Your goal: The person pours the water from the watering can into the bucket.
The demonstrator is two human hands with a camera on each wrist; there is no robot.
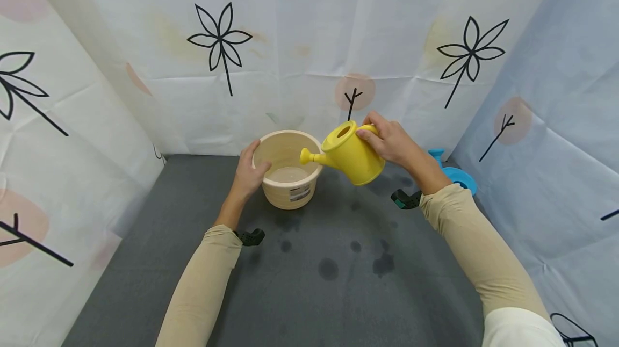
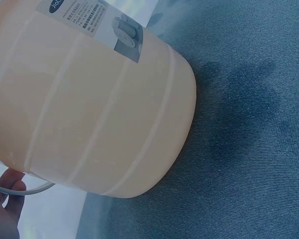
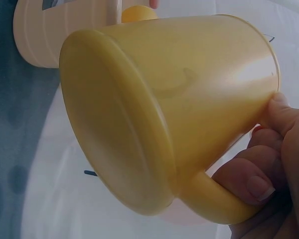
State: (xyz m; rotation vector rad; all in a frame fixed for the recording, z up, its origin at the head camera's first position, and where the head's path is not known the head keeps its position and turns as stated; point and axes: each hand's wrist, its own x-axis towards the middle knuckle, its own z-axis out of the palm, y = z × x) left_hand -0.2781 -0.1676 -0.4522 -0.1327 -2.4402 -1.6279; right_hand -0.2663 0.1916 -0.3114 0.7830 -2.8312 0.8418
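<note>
A cream plastic bucket (image 1: 288, 196) with a printed label stands on the dark grey cloth. My left hand (image 1: 249, 172) grips its left rim, the thumb reaching over the inside. In the left wrist view, fingers (image 2: 15, 191) of that hand are at a thin curved handle beside the bucket. My right hand (image 1: 389, 140) holds a yellow watering can (image 1: 355, 156) by its handle, off the cloth. The can is tilted, its spout's round head (image 1: 306, 156) over the bucket's right side. In the right wrist view, the fingers (image 3: 259, 169) curl round the can's handle.
Behind the right forearm a bright blue plastic object (image 1: 459, 178) is partly hidden. Dark wet spots (image 1: 329, 269) mark the grey cloth (image 1: 300, 309). White hangings with leaf drawings (image 1: 290, 41) enclose the back and both sides.
</note>
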